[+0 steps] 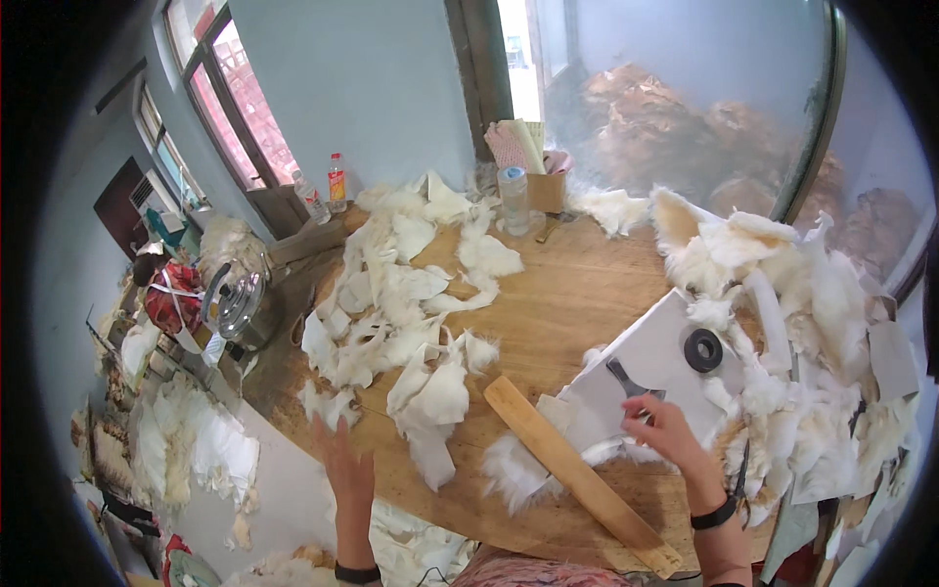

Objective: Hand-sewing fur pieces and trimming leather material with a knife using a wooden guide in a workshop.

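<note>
My left hand (pixel 347 470) is raised over the table's near left edge, fingers spread and holding nothing I can see. Just beyond its fingertips lies a scrap of white fur pelt (pixel 328 403). My right hand (pixel 670 430) is above a white board (pixel 646 342), its fingers curled in. Right at those fingertips is a small dark-handled tool with a flat grey blade (pixel 626 377). Whether the fingers grip anything is not clear. A roll of black tape (pixel 702 349) rests on the board. A long wooden strip (pixel 582 474) lies slantwise between my hands, partly over white fur (pixel 514 470).
Fur pieces (pixel 391 293) cover the wooden table's (pixel 562 284) left side; a larger heap (pixel 782 264) fills its right. Bottles (pixel 337 183), a clear jar (pixel 514 201) and a cardboard box (pixel 548 191) stand at the back. A lidded metal pot (pixel 243 305) and a person in red (pixel 174 298) are left.
</note>
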Tool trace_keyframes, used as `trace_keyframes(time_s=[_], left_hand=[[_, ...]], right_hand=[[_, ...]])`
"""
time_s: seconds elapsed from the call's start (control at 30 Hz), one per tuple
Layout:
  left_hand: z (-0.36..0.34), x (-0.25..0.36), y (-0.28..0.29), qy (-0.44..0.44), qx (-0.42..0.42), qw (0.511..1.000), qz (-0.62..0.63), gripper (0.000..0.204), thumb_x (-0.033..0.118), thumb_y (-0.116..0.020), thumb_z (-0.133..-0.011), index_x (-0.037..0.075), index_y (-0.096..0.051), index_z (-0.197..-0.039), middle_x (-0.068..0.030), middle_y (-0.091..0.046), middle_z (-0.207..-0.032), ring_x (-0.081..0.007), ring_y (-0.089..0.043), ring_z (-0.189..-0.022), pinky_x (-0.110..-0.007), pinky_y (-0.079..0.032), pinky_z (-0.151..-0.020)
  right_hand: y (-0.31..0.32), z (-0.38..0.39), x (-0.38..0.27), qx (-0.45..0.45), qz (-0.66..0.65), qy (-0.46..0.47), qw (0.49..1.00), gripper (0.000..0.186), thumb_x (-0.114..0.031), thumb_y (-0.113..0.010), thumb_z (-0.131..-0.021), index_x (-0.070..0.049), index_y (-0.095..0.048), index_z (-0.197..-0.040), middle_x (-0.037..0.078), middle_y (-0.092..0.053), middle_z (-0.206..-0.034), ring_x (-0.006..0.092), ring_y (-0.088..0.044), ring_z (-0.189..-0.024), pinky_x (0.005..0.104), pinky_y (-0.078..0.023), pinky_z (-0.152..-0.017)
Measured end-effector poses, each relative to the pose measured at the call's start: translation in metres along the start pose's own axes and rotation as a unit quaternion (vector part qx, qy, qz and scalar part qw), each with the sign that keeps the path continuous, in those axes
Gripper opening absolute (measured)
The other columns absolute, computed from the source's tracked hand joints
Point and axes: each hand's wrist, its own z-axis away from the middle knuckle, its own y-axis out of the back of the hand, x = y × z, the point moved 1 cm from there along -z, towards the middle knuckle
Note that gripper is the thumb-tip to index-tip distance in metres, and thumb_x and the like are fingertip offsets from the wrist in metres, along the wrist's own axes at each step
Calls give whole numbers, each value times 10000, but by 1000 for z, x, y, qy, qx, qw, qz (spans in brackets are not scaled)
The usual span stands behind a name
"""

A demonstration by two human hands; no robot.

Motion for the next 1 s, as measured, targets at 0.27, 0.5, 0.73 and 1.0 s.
trace_keyframes(time_s=[0.27, 0.5, 0.73, 1.0], left_hand=[[-172, 88, -4, -142, -46, 970, 194, 728, 133, -746, -764, -12, -413, -1394, -251, -337, -1478, -411, -376, -1345, -429, -350, -1091], [-306, 143, -144, -21, -54, 915, 398, 848, 328, -828, -644, -61, -481, -1313, -254, -579, -1215, -363, -525, -1216, -422, -438, -1007], [-333, 226, -219, -17, -74, 924, 374, 915, 356, -844, -622, -41, -436, -1339, -263, -538, -1245, -385, -527, -1187, -429, -450, -992], [-372, 259, -284, 31, -62, 927, 368, 1105, 392, -841, -591, -33, -273, -1439, -278, -464, -1333, -408, -470, -1247, -458, -427, -1022]], right_hand=[[-51, 10, -1, 1, 4, -56, 998, 348, -212, -703, -862, -18, -634, -1142, 100, -670, -891, 125, -631, -639, 261, -503, -590], [-93, -7, 13, 2, 106, -29, 994, 286, -254, -690, -859, -36, -667, -1044, 118, -687, -807, 188, -651, -701, 327, -516, -658], [-96, -9, 41, 27, 59, -127, 990, 241, -272, -718, -854, -40, -691, -915, 44, -668, -748, 121, -606, -683, 288, -491, -635], [-101, -8, 54, 54, -65, -174, 981, 192, -236, -769, -841, -59, -698, -865, -35, -611, -657, 29, -523, -584, 214, -427, -528]])
